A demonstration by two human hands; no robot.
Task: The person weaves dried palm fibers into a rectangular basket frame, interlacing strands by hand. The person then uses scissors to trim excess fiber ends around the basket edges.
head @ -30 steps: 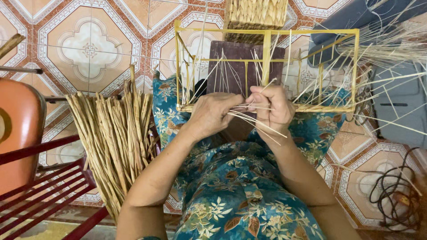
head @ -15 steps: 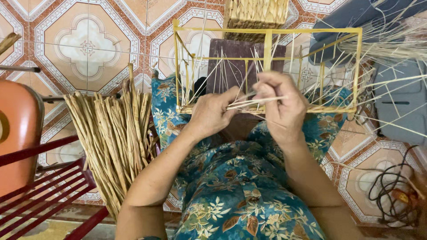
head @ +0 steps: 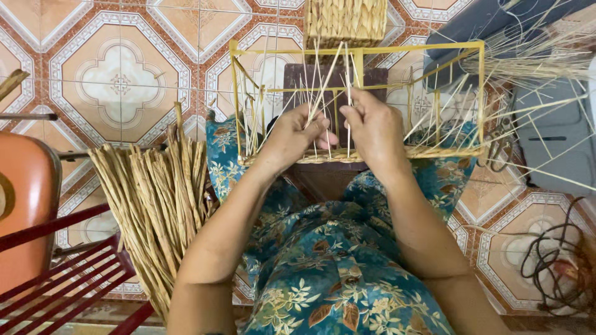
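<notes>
bundled reeds point(head: 155, 198) | red rack point(head: 68, 279) | coiled cable point(head: 559, 260) | woven basket point(head: 345, 22)

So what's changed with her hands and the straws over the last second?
Both hands have lifted further into the yellow frame. The strands that the left hand and right hand held level between them now stand upright, pinched in the fingertips. The frame, the straw bundle on the floor and the red chair stayed put.

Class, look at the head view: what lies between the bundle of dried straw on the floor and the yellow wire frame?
In the head view, between the straw bundle and the yellow wire frame lie the left hand and forearm, over teal floral cloth.
</notes>
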